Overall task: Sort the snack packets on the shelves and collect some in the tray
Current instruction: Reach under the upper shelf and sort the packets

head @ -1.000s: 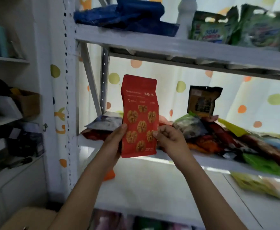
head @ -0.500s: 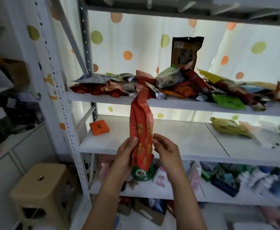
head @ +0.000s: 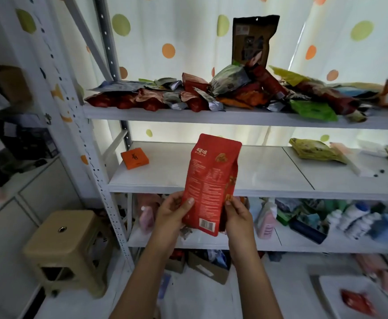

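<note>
Pinching red snack packet [head: 211, 180] upright, both hands' fingers [head: 189, 201]; heaped packets [head: 246, 93] above (orange box [head: 135, 158] left)

You get bright daylight through the white polka-dot curtain [head: 188, 31] backlighting the shelves, with soft blur and wide-angle bending at the edges, sharpest at centre.
</note>
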Demonstrator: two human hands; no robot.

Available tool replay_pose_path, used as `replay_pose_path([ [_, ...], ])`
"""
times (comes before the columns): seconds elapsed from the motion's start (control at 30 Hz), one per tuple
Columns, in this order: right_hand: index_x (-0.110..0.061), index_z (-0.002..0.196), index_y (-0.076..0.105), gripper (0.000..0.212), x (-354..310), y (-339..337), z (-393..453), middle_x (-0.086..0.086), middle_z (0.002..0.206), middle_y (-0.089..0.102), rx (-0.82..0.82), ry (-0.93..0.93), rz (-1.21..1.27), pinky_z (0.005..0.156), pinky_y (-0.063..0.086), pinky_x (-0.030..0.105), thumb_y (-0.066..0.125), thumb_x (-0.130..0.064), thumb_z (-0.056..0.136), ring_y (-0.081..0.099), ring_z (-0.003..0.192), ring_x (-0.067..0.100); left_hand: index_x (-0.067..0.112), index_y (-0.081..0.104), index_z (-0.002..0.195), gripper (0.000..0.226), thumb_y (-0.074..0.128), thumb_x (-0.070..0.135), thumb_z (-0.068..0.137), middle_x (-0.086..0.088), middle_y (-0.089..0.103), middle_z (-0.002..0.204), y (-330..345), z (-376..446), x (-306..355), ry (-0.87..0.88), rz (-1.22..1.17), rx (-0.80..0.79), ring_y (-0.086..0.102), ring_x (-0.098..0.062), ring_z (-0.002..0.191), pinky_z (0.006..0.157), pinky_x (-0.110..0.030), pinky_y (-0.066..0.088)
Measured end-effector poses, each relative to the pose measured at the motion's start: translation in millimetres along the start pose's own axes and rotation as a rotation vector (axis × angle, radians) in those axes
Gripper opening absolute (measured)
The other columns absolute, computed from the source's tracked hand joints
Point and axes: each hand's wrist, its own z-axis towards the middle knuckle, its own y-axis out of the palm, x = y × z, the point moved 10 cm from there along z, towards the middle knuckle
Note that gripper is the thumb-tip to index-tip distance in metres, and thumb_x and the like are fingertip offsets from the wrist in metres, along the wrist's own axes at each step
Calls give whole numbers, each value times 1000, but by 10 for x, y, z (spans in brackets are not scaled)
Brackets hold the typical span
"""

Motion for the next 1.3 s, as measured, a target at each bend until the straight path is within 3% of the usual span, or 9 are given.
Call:
replay_pose_path([
  [0.13, -9, 104, 70, 23, 92, -280, 119, 16, 102, 74, 83, 85, 93, 66, 54, 34, 50, -21, 102, 71, 84, 29, 12, 68, 100, 10, 60, 14, 94, -10, 73, 102, 125, 200, -44, -69, 92, 0, 71, -22, 91, 85, -44, 57],
  [0.37, -6, 113, 67, 26, -43, -563, 275, 16, 102, 74, 134, 80, 122, 70, 55, 36, 47, -20, 103, 72, 93, 34, 24, 68, 101, 13, 63, 16, 92, 2, 73, 101, 523, 368, 26, -22, 215, -67, 70, -17, 95, 88, -42, 57],
  [0.57, -13, 119, 65, 27, 175, -459, 238, 11, 111, 73, 73, 121, 155, 75, 58, 40, 46, -24, 103, 70, 102, 28, 28, 54, 116, 34, 70, 19, 87, 6, 60, 119, 556, 308, 27, 106, 201, -40, 63, -11, 102, 73, -23, 56],
  [0.73, -13, 118, 67, 29, 154, -358, 223, 11, 111, 73, 16, 135, 195, 87, 57, 43, 52, -29, 100, 69, 105, 27, 44, 40, 128, 82, 81, 61, 60, 14, 52, 125, 594, 279, -57, 138, 399, -74, 58, -7, 110, 87, -32, 56],
  [0.87, -7, 115, 66, 37, 13, -390, 228, 14, 109, 73, 8, 116, 240, 84, 57, 42, 47, -35, 101, 69, 104, 27, 44, 35, 133, 96, 90, 48, 53, 17, 53, 121, 807, 300, 56, 143, 402, -183, 58, -4, 108, 80, -22, 54],
  [1.0, -2, 109, 70, 21, -125, -548, 273, 16, 105, 73, 37, 16, 134, 75, 58, 33, 56, -13, 97, 71, 98, 31, 38, 43, 133, 75, 82, 41, 70, 13, 62, 119, 927, 311, 71, 104, 323, -239, 63, -6, 105, 83, -22, 54],
  [1.07, -7, 115, 67, 23, -160, -513, 267, 13, 110, 72, 13, -9, 86, 82, 58, 35, 63, -14, 94, 71, 99, 26, 36, 51, 129, 58, 75, 41, 77, 7, 67, 119, 919, 272, 29, 59, 250, -237, 67, -11, 103, 85, -29, 56],
  [1.2, -12, 122, 64, 34, -91, -270, 179, 7, 114, 72, -109, 62, 117, 93, 55, 39, 68, -23, 90, 69, 106, 20, 26, 57, 128, 41, 60, 40, 89, -6, 71, 114, 883, 99, -49, -94, -22, -272, 71, -26, 99, 67, -37, 59],
  [1.3, -10, 119, 64, 36, -57, -195, 135, 7, 112, 73, -121, 51, 137, 93, 56, 41, 72, -20, 86, 70, 103, 22, 25, 61, 123, 37, 49, 47, 96, -11, 73, 108, 682, 89, 54, -96, 83, -238, 72, -30, 88, 56, -28, 55],
])
